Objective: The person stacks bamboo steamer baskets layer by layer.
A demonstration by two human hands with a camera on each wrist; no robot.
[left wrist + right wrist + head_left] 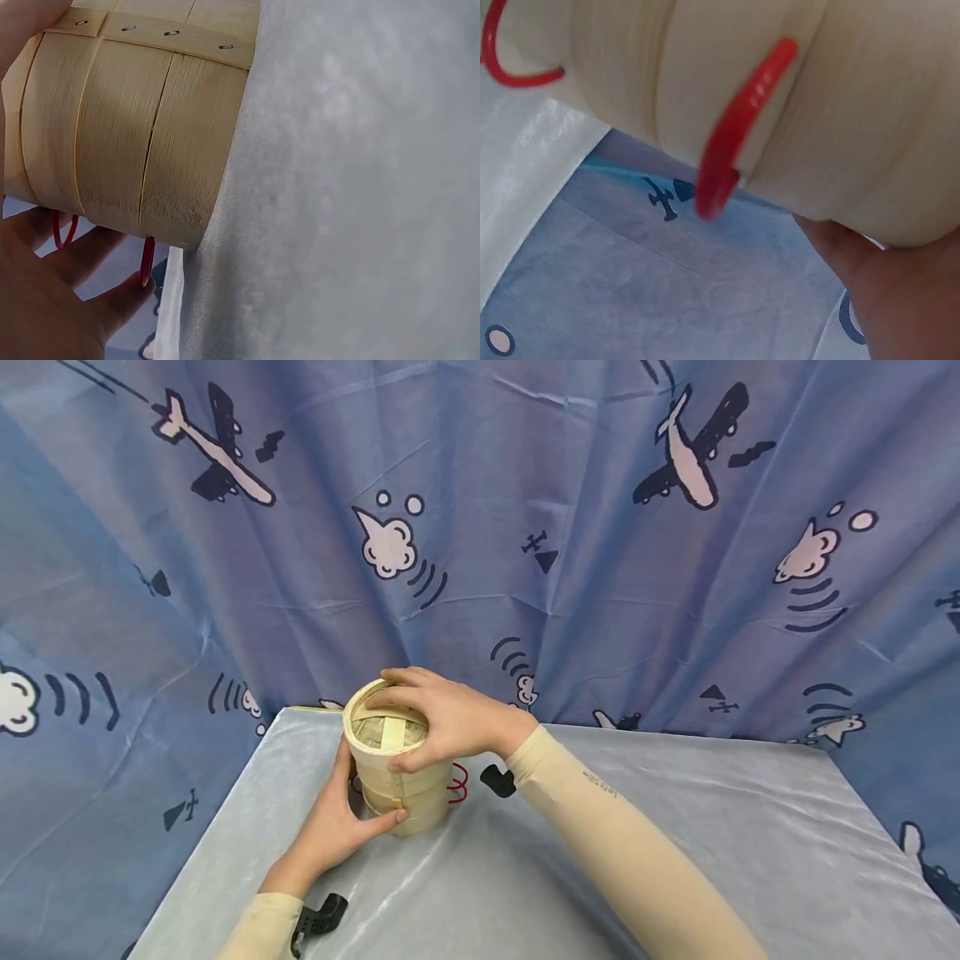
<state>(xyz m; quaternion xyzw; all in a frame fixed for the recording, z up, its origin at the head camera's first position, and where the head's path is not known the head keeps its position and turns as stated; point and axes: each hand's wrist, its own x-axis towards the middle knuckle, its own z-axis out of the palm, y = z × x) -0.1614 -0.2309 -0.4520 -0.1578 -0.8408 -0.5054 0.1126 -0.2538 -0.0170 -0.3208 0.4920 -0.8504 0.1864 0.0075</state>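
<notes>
A stack of bamboo steamers (420, 789) stands on the cloth-covered table, with a woven top and a pale strip across it inside the upper rim (348, 723). Red loop handles (739, 127) stick out from its sides. My left hand (333, 822) holds the stack low on its left, thumb across the front; in the left wrist view its fingers (120, 300) reach round beside the red loops. From the right, my right hand (461, 722) grips the top tier, fingers over the rim and thumb on the outer wall. The stapled bamboo band (172, 34) shows close up.
A pale grey cloth (675, 827) covers the table. Behind it hangs a blue curtain (480, 527) printed with airplanes and clouds, close to the table's back edge. A black wrist mount (326, 917) sits by the left wrist, another (497, 780) by the right.
</notes>
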